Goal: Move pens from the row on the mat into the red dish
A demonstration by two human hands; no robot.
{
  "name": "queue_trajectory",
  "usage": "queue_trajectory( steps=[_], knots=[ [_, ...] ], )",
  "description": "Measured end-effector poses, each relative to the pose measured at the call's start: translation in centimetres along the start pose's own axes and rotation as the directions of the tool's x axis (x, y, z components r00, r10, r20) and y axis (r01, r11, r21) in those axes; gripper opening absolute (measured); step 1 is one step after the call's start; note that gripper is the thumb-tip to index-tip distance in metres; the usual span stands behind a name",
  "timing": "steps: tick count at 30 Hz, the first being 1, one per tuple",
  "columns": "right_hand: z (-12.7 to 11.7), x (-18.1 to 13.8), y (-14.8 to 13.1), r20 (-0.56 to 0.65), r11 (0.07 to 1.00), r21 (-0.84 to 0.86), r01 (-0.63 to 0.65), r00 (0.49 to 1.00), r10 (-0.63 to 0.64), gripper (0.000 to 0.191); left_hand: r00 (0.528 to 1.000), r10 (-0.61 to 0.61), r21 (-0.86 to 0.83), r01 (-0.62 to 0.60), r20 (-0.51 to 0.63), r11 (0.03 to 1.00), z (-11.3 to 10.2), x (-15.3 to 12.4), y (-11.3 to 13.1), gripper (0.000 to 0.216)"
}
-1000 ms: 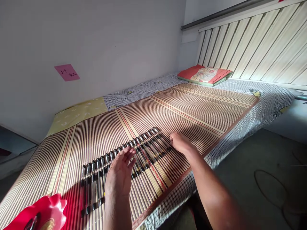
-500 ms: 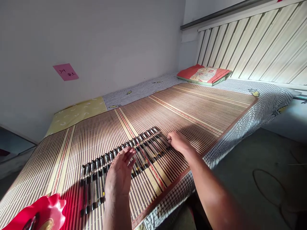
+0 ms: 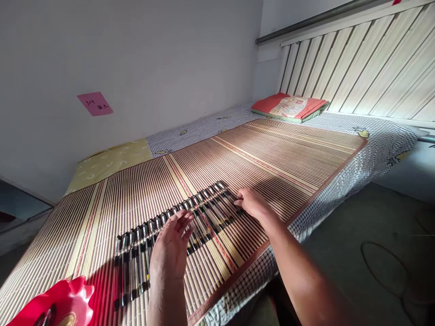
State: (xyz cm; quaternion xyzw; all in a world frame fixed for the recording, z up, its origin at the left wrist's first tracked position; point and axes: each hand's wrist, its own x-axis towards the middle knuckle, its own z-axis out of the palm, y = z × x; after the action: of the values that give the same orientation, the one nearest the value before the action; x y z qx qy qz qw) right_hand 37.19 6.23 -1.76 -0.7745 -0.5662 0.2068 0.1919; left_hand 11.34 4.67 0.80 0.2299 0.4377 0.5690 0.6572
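Observation:
Several clear-barrelled pens with black caps (image 3: pixel 207 195) lie side by side in a long slanting row on the bamboo mat (image 3: pixel 272 151). My left hand (image 3: pixel 171 244) hovers over the middle of the row, palm turned inward and fingers loosely bent apart, with nothing visible in it. It hides part of the pens behind it. At the row's far right end, my right hand (image 3: pixel 251 201) has its thumb and curled fingers at the side of the last pen (image 3: pixel 232 199). The exact contact of those fingertips is partly hidden.
A red scalloped dish (image 3: pixel 76 294) with pens in it stands at the lower left. A folded red and floral cloth (image 3: pixel 288 107) lies near the white slatted headboard (image 3: pixel 340 68). A pink note (image 3: pixel 95 104) is on the wall. The bed's edge (image 3: pixel 244 283) runs along the front.
My right thumb and fingertips have shifted slightly lower and parted a little beside the last pen. My left hand stays almost where it was, and the row looks unchanged.

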Motion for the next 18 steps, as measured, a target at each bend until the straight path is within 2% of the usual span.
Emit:
queue_trajectory(
  steps=[9, 18],
  knots=[
    [0.73, 0.72, 0.83, -0.024, 0.999, 0.006, 0.033, 0.999, -0.033, 0.01, 1.0, 0.004, 0.009, -0.004, 0.019, 1.0, -0.48, 0.2, -0.22, 0.021],
    [0.66, 0.79, 0.97, 0.01, 1.0, 0.013, 0.007, 1.0, -0.007, 0.009, 1.0, -0.002, 0.013, 0.002, 0.026, 1.0, -0.61, 0.4, -0.31, 0.022]
  ],
)
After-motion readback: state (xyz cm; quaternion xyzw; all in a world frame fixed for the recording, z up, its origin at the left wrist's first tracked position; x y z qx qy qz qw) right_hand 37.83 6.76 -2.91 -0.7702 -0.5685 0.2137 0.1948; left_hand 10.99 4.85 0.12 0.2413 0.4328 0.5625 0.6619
